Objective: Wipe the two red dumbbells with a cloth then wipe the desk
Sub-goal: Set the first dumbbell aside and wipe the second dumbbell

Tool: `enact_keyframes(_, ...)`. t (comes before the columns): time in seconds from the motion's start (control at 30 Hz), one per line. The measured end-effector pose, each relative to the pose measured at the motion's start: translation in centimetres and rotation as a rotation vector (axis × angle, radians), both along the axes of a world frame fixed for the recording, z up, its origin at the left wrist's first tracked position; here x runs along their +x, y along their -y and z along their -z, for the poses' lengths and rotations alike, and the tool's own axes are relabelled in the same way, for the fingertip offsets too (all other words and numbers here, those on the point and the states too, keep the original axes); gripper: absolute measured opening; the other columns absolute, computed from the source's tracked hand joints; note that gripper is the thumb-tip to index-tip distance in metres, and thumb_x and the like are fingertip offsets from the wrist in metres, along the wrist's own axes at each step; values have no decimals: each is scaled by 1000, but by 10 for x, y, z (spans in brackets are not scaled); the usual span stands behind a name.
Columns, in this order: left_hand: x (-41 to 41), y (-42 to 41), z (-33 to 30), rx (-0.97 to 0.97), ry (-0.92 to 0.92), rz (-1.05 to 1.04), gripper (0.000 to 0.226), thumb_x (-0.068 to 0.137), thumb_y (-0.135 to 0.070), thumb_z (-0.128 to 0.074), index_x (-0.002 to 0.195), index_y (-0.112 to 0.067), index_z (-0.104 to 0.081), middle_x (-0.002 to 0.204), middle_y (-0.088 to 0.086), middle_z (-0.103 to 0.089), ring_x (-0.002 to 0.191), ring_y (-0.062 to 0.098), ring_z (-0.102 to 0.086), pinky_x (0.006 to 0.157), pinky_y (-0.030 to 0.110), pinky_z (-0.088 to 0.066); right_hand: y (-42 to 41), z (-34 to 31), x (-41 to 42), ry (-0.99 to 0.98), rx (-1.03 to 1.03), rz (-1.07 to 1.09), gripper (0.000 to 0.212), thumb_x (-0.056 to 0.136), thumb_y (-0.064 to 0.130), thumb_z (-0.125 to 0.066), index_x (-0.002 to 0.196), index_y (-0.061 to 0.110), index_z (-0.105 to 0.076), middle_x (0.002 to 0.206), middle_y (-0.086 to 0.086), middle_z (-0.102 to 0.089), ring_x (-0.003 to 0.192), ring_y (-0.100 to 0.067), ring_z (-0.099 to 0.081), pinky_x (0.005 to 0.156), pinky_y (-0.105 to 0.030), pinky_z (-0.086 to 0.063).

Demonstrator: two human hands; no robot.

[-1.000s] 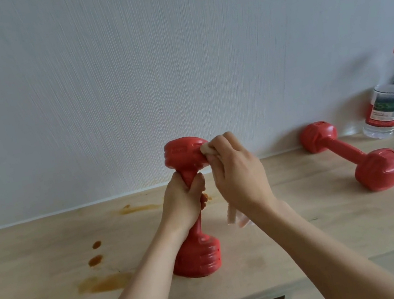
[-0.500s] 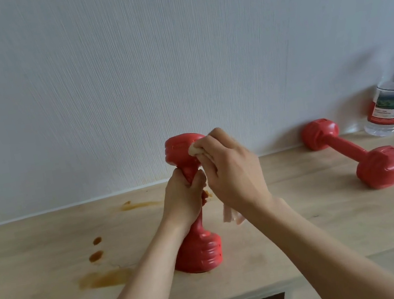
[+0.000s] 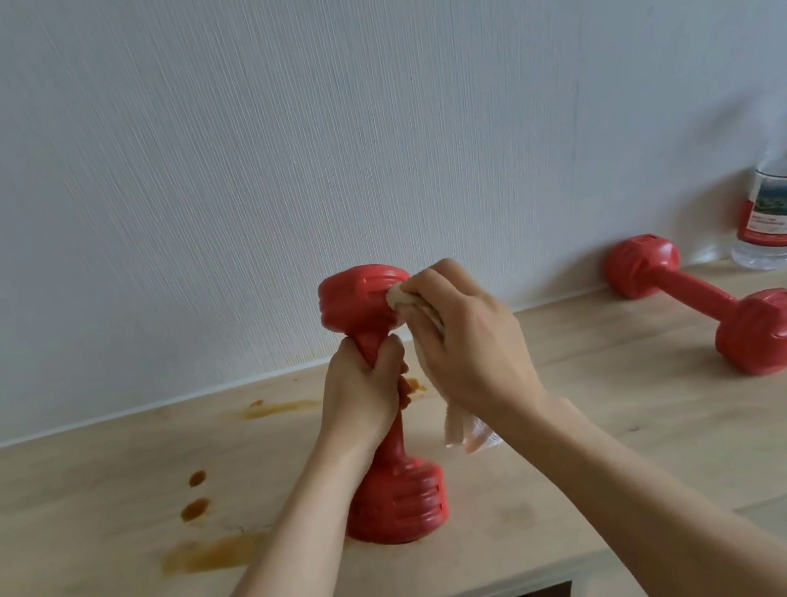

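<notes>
Dumbbell one, a glossy red moulded-plastic dumbbell with ribbed heads (image 3: 390, 455), stands upright on one head near the front middle of the pale wood-grain counter (image 3: 667, 450); the left hand (image 3: 363, 392) has its fingers curled tight round the narrow handle just under the upper head. The right hand (image 3: 471, 337) grips a crumpled off-white cloth (image 3: 460, 430) in closed fingers, pressing it against the right side of the upper head, with loose ends hanging below the palm. The second red plastic dumbbell (image 3: 715, 301) lies on its side at the right rear beside a clear red-capped water bottle (image 3: 778, 181), well apart, while brown liquid stains (image 3: 210, 553) mark the counter to the left.
</notes>
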State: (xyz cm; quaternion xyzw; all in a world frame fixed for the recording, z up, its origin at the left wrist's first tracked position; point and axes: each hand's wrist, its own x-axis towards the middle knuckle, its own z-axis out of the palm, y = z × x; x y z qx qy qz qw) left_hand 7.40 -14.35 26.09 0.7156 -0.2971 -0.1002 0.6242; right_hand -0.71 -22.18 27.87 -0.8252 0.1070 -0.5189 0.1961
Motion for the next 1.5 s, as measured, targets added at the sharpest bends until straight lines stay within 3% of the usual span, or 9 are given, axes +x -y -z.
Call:
enact_keyframes(0.17, -3, -4, -1, -63, -92, 93, 16, 94, -20, -52, 80, -10, -53, 59, 3, -53, 45, 11, -51, 47, 27, -43, 9, 5, 0, -3, 159, -55, 13, 94, 20, -51, 83, 14, -56, 84, 5, -56, 66, -19, -58, 57, -42, -49)
enact_keyframes(0.33, -4, -6, -3, -84, -123, 161, 19, 94, -18, -52, 78, -9, -54, 56, 0, -50, 46, 12, -48, 48, 27, -42, 17, 5, 0, -28, 337, -35, 15, 94, 22, -53, 79, 18, -57, 79, 8, -57, 68, -11, -56, 63, -32, -44)
enact_keyframes(0.53, -5, -6, -5, -100, -152, 139, 22, 94, -14, -51, 73, -8, -52, 49, -3, -50, 42, 13, -46, 47, 28, -41, -1, -3, -2, -3, 135, 54, 25, 99, 25, -45, 94, 14, -66, 93, 1, -64, 76, -16, -60, 64, -30, -46)
enact_keyframes(0.63, -10, -9, -7, -96, -130, 203, 22, 94, -13, -50, 72, -9, -52, 51, -1, -49, 43, 11, -46, 46, 26, -41, 9, 1, -2, -91, 361, -13, 37, 100, 21, -42, 63, 19, -49, 60, 9, -49, 53, -3, -44, 52, -18, -31)
enact_keyframes(0.73, -17, -9, -8, -87, -86, 262, 21, 94, -13, -52, 73, -10, -52, 53, -1, -48, 42, 10, -45, 44, 23, -41, 18, 5, -4, -134, 475, -41, 40, 93, 6, -44, 56, 20, -40, 50, 10, -39, 46, -3, -37, 46, -16, -28)
enact_keyframes(1.03, -10, -5, -8, -110, -146, 190, 22, 93, -12, -50, 72, -8, -51, 52, 0, -50, 40, 11, -45, 43, 23, -40, 8, -6, -10, 82, 262, 17, 13, 93, 15, -57, 87, 11, -67, 81, 3, -63, 74, -6, -54, 65, -11, -39)
enact_keyframes(1.13, -8, -3, -8, -120, -191, 179, 22, 93, -12, -50, 72, -7, -51, 53, 0, -50, 40, 10, -45, 43, 24, -40, 4, -10, -10, 137, 126, 7, 10, 90, 12, -61, 84, 7, -68, 88, 1, -61, 75, -8, -55, 63, -13, -40)
enact_keyframes(1.27, -9, -2, -5, -102, -167, 198, 23, 94, -12, -50, 71, -9, -52, 51, -2, -50, 41, 10, -45, 43, 24, -41, 12, -6, -11, 126, 282, -48, 10, 89, 10, -63, 80, 10, -68, 83, 4, -60, 76, -2, -57, 66, -8, -40)
enact_keyframes(1.5, -8, -4, -7, -81, -173, 202, 23, 93, -11, -50, 70, -9, -51, 51, -1, -49, 42, 11, -44, 44, 26, -40, 6, -8, -9, 145, 113, 7, 13, 91, 11, -59, 80, 8, -65, 84, 1, -61, 67, -11, -57, 60, -25, -44)
